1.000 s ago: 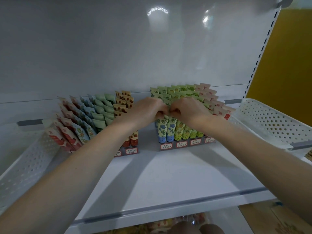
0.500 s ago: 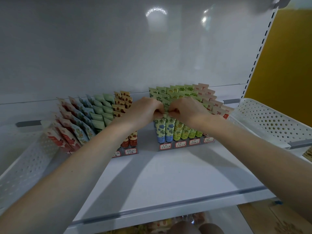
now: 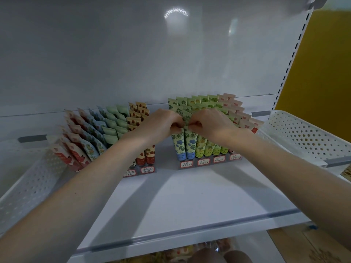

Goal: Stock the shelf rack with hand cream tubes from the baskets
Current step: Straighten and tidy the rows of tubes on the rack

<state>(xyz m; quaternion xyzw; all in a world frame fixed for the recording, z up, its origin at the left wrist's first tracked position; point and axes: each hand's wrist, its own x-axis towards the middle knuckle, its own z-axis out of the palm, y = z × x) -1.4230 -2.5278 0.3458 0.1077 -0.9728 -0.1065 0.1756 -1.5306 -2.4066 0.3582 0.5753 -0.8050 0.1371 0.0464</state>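
Here, the person is working at the front of the right-hand display rack [image 3: 209,162], which is standing toward the back of the white shelf [image 3: 190,196]. The left hand [image 3: 163,125] and the right hand [image 3: 210,123] are meeting knuckle to knuckle over the blue-flower hand cream tubes [image 3: 190,144] in the rack's front left slots. The curled fingers [image 3: 177,126] of both hands are pinching the tubes' crimped top edges. The tubes are standing cap-down, their long axis running upward and leaning slightly back. Their bodies are therefore hanging directly below the fingers, and any seating push would probably need to go down along that axis. Both hands are equally near, each on its own side. One white perforated basket [image 3: 303,137] is sitting just right of the rack, and another basket [image 3: 28,183] is lying left of the second rack [image 3: 106,130]; their contents are not showing. Compared with a second ago, the hands are staying in almost the same spot with the same pinch, and the rows are looking unchanged.
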